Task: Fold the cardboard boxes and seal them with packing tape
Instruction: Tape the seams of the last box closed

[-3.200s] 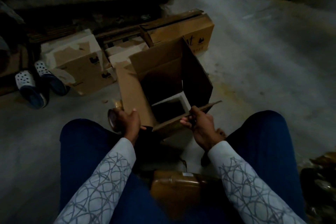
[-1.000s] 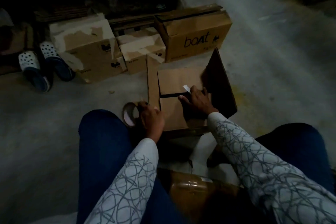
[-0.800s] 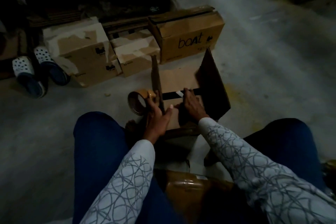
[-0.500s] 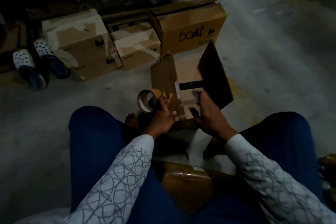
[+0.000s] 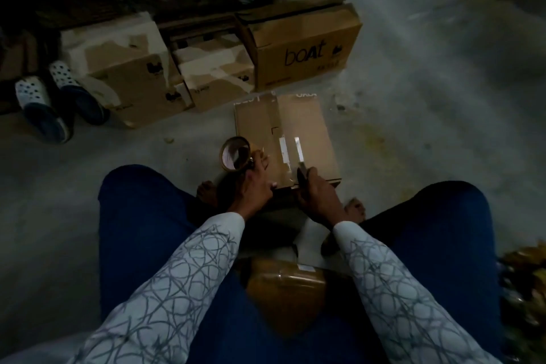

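1. Far off to the left of the left hand (image 5: 254, 186), a pair of white-topped shoes (image 5: 44, 100) sits on the grey floor (image 5: 428, 127).
2. Beyond the hands stands a row of three more boxes. The torn box (image 5: 124, 68) is furthest left, the small box (image 5: 215, 74) is in the middle, and the printed box (image 5: 304, 47) is straight ahead of the right hand (image 5: 317, 196) (its side reads "boat").
3. The tape roll (image 5: 235, 154) stands on edge at the left hand's fingertips, just beside the left wall of the cardboard box (image 5: 307, 127).
4. The left hand grips the roll with its fingers curled over the rim. Its thumb side lies against the near left corner of the cardboard box.
5. The cardboard box rests on the floor just beyond both hands, with its top flaps folded down flat and meeting along a middle seam.
6. A shiny tape strip (image 5: 299, 151) runs along that seam towards the right hand, and a second pale strip lies just to its left.
7. The right hand sits at the near edge of the cardboard box, its fingers curled at the near end of the tape strip. In this dim light I cannot tell whether they pinch the tape or only press it down.
8. Nearer than both hands, between the blue trouser legs (image 5: 153, 216), lies a brown parcel (image 5: 286, 287) wrapped in glossy tape.
9. Patterned white sleeves (image 5: 183, 275) cover both forearms.
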Demonstrator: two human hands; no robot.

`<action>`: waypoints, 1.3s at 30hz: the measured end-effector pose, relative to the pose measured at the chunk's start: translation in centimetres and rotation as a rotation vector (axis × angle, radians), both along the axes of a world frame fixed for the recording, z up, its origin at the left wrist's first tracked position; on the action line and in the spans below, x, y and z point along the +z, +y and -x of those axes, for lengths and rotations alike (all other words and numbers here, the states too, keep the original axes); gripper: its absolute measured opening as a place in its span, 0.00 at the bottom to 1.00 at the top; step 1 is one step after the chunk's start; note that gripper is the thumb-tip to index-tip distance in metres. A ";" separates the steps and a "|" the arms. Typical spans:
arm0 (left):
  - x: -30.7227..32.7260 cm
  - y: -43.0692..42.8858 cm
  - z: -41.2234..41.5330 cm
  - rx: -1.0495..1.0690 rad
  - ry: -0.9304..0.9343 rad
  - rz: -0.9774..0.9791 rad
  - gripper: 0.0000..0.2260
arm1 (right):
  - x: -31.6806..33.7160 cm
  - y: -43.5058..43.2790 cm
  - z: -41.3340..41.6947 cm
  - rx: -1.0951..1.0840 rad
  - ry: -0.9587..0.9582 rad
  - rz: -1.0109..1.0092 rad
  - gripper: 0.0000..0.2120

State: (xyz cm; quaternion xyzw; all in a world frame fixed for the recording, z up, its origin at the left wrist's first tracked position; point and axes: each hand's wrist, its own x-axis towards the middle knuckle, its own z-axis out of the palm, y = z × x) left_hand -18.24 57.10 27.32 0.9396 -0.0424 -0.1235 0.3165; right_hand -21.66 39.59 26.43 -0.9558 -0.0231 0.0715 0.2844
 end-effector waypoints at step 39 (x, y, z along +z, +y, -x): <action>8.6 0.2 0.0 0.009 -0.530 -0.241 0.11 | 1.3 -0.6 -3.4 -0.355 -0.011 -0.401 0.12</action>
